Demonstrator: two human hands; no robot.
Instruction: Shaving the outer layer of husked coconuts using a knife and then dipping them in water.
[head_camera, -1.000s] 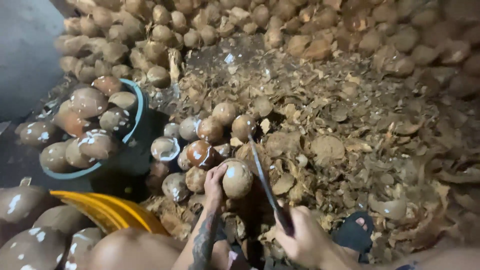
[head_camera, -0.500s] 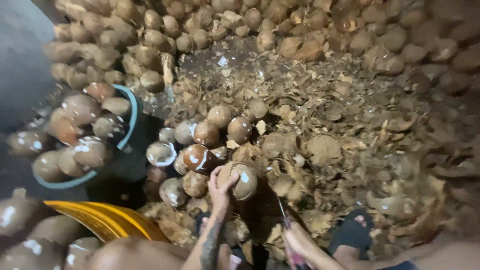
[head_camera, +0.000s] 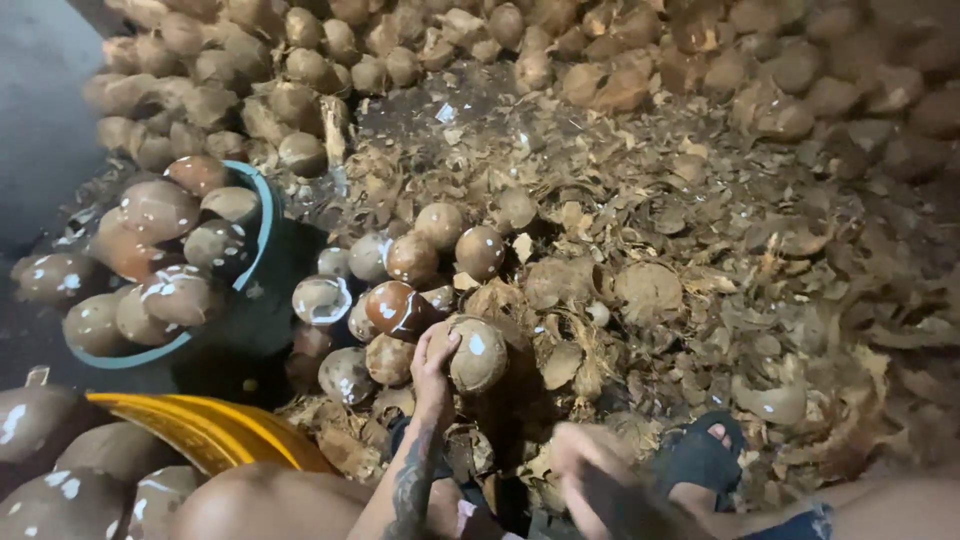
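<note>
My left hand (head_camera: 433, 362) grips a round brown coconut (head_camera: 478, 356) from its left side and holds it over the heap of husk scraps. Down at the bottom centre my right hand (head_camera: 588, 468) is blurred and closed like a fist, low and to the right of the coconut. It held a long dark knife a moment ago, but the blade is lost in blur and shadow now. Several peeled, shiny coconuts (head_camera: 398, 306) lie just beyond my left hand.
A teal basin (head_camera: 262, 215) heaped with peeled coconuts stands at the left. A yellow basin (head_camera: 205, 428) with more sits at the bottom left. Unpeeled coconuts (head_camera: 300, 100) are piled along the back. Husk scraps (head_camera: 700, 250) cover the ground. My sandalled foot (head_camera: 700, 455) rests at the bottom right.
My right hand with the knife has dropped from beside the coconut down toward the bottom edge. The left hand has kept its hold on the coconut, turning it slightly.
</note>
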